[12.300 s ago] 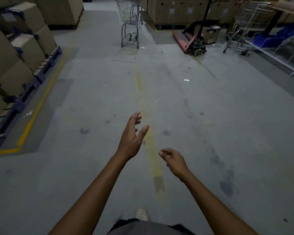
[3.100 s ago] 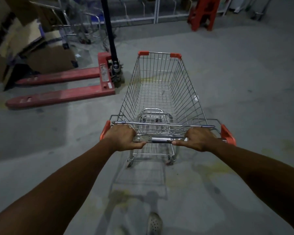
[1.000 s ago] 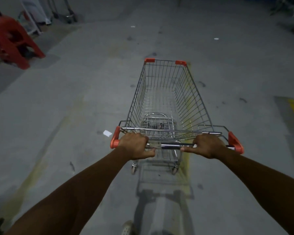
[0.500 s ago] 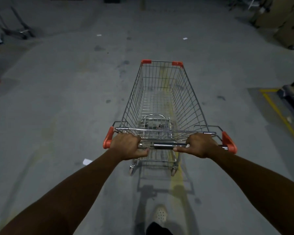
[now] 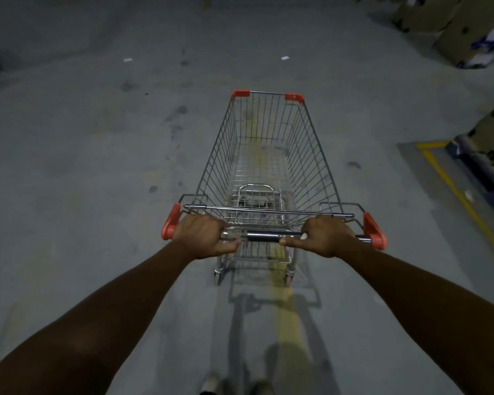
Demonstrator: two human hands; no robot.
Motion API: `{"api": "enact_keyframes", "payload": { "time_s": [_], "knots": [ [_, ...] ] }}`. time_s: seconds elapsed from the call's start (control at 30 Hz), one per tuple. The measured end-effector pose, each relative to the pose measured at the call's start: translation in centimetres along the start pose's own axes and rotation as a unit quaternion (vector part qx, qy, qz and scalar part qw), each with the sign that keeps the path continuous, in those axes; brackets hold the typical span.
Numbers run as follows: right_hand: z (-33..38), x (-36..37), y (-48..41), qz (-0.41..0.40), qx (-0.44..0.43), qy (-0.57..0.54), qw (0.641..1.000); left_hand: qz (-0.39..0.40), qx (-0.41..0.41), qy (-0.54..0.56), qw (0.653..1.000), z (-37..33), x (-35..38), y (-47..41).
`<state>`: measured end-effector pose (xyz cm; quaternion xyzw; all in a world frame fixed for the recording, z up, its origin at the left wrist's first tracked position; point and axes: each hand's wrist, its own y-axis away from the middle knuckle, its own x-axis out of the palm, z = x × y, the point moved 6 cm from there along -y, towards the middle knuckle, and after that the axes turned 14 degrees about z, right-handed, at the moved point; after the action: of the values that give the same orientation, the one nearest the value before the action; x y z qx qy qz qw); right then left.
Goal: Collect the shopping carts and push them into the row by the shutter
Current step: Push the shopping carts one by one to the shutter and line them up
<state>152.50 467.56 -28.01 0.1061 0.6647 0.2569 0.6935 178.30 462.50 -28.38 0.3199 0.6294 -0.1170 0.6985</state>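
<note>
I've got my left hand [image 5: 201,236] and right hand [image 5: 324,238] wrapped round the cart [image 5: 268,155] handle, mid-haul; next, steer on toward 12 o'clock, no shutter in sight yet

Fingers [image 5: 211,225] partly behind cart handle [image 5: 264,236]

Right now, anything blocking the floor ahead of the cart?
Nothing visible does. Left hand and right hand grip the shopping cart; the floor straight ahead holds only small paper scraps. Cardboard boxes stand off to the right, clear of its line. Row and shutter are out of view.
</note>
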Motion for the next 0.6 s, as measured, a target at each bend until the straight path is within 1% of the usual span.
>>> {"api": "enact_keyframes", "payload": {
  "time_s": [0.13, 0.33, 0.5, 0.6],
  "knots": [
    [-3.0, -2.7, -4.1, -0.003, 0.024, -0.007, 1.0, 0.009, 0.011, -0.017, 1.0, 1.8, -2.1, -5.7],
    [-7.4, -6.9, -11.0, -0.002, 0.053, -0.017, 0.998, 0.012, 0.06, -0.051, 0.997, 5.5, -5.3, -15.5],
    [-10.9, -10.3, -16.6, -0.006, 0.083, -0.043, 0.996, 0.038, 0.107, -0.034, 0.993, 8.6, -8.0, -23.3],
    [-13.0, -12.4, -19.7, -0.004, 0.097, -0.055, 0.994, 0.033, 0.124, -0.028, 0.991, 10.2, -9.5, -28.0]
  ]
}}
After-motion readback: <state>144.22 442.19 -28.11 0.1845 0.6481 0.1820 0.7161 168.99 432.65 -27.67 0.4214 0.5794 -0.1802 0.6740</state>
